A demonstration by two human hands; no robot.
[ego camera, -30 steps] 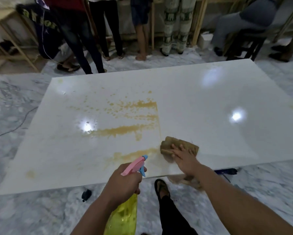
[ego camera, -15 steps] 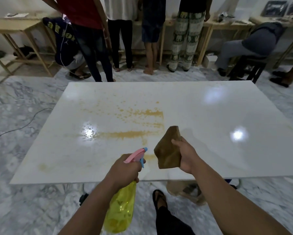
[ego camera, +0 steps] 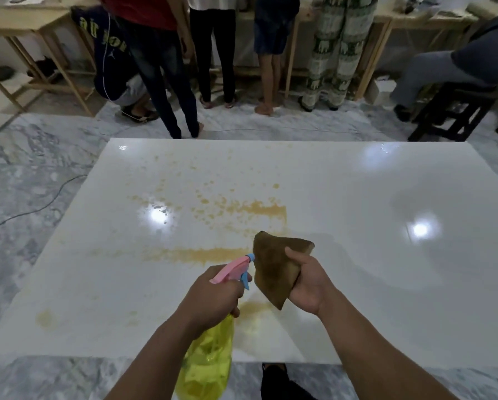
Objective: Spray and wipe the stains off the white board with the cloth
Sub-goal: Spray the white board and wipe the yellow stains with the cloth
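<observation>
Head view: right hand (ego camera: 307,287) fingers (ego camera: 295,253) pinch cloth (ego camera: 273,269) above white board (ego camera: 357,197).

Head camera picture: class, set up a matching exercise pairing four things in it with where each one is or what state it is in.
Things:
1. spray bottle
2. cloth
3. stains
4. stool

States:
A. spread across the white board
B. gripped in the left hand
C. on the floor beyond the board's far right corner
D. held up off the board in the right hand

Pairs: 1-B, 2-D, 3-A, 4-C
</observation>
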